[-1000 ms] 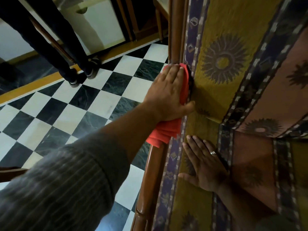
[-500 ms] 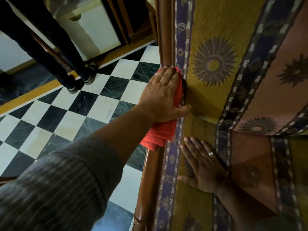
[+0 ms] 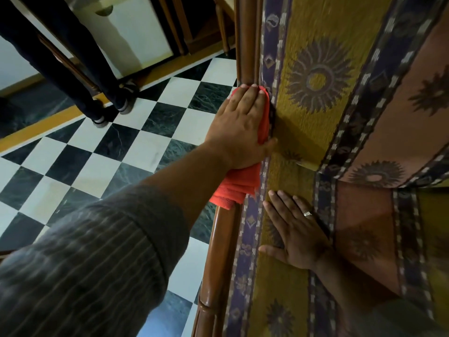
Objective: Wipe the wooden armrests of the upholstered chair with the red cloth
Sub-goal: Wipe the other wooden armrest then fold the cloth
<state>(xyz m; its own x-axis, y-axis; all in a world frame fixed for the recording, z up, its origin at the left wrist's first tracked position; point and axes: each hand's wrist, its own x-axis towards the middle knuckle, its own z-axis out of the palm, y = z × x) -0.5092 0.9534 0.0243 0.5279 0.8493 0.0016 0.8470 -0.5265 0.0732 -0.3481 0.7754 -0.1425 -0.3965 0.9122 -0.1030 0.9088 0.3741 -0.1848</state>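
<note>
Left hand (image 3: 239, 127) flat on red cloth (image 3: 239, 183), pressing it to wooden armrest (image 3: 220, 259).

L to R: upper left of frame we see a person's dark trouser legs (image 3: 73, 57) & shoes on the checkered floor (image 3: 80, 154); lower left, our striped grey sleeve (image 3: 85, 268) runs up toward centre. At centre our left hand lies palm-down w/ fingers together, thumb hooked over the fabric side, pinning the cloth onto the rail; cloth tail hangs out below the wrist, draped over the wood. Armrest runs top to bottom thru frame centre, bare above & below the cloth. Right of it, our right hand (image 3: 295, 231), ringed, rests flat & spread on the patterned upholstery (image 3: 315, 76), holding nothing, near the cloth tail but not touching it.
</note>
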